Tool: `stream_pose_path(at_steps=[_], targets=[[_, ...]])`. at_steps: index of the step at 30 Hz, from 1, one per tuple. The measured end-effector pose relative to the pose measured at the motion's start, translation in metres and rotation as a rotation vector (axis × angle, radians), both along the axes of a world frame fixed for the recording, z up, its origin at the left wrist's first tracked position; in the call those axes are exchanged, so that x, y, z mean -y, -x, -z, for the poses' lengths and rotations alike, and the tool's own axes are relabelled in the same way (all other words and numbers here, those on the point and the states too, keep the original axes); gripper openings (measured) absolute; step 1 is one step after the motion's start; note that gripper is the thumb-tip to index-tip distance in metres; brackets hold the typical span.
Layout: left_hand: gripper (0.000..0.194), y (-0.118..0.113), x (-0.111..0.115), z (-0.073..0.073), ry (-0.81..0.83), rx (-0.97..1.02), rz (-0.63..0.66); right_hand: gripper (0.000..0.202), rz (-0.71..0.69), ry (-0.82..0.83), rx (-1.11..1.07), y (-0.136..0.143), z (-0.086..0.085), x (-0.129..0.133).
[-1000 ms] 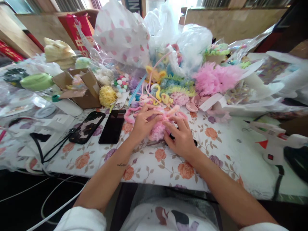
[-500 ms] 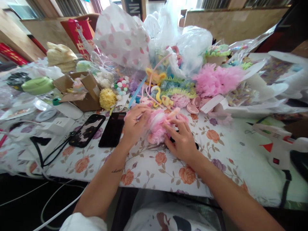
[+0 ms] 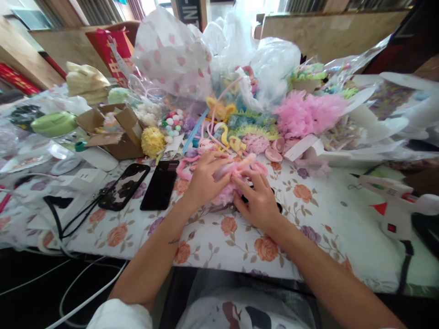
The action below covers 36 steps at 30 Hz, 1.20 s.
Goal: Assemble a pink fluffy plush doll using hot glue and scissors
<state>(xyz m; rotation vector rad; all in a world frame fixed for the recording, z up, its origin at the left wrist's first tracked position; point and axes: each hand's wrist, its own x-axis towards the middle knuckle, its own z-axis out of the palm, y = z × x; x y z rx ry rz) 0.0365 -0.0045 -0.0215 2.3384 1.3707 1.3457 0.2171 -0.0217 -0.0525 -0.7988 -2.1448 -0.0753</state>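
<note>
A fluffy pink craft piece [image 3: 223, 197] with a pale, sheer strip across it lies between my hands at the middle of the table. My left hand [image 3: 208, 177] covers its left side, thumb and fingers closed on the pale strip. From the right, my right hand [image 3: 258, 195] pinches the piece with thumb and fingertips. Scissors [image 3: 280, 208] with black handles lie under my right hand, mostly hidden. A pink fuzzy strand [image 3: 184, 170] curves out left of my left hand, and a pink doll face [image 3: 206, 145] sits just behind.
Left of my hands lie a black phone [image 3: 159, 185] and a phone in a patterned case [image 3: 125, 186]. A glue gun [image 3: 387, 201] rests at the right. Behind are pink tulle [image 3: 308, 113], a yellow pompom [image 3: 153, 141], a cardboard box [image 3: 118, 130] and plastic bags [image 3: 174, 55].
My left hand has moved right onto the pink piece, closing over its pale strip and uncovering the pink strand at its left. The right hand has stayed nearly in place.
</note>
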Motion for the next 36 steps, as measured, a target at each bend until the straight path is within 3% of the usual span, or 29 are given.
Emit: stream_pose_path(at_steps=[9,12,17,19,23,25,36], targets=[[0.008,-0.003,-0.009,-0.004,0.179,0.096,0.055,0.035,0.008,-0.004,-0.007,0.0,0.001,0.0],[0.011,-0.006,-0.012,-0.003,0.186,0.137,0.074,0.036,0.003,0.013,-0.01,0.0,0.001,0.0],[0.012,-0.001,-0.016,-0.003,0.096,0.324,-0.15,0.036,-0.012,0.029,-0.003,0.0,0.002,0.001],[0.011,0.004,-0.012,-0.008,0.048,0.345,-0.149,0.035,-0.011,0.028,-0.007,0.0,0.001,0.001],[0.012,0.008,0.001,-0.019,-0.033,0.088,0.101,0.036,-0.007,0.04,-0.012,0.0,-0.001,0.0],[0.013,0.006,0.005,-0.021,-0.081,-0.029,0.165,0.034,-0.005,0.045,-0.007,-0.001,-0.002,0.0],[0.019,-0.002,0.0,-0.016,-0.112,-0.253,0.099,0.031,-0.006,0.045,-0.001,0.0,-0.001,0.001]])
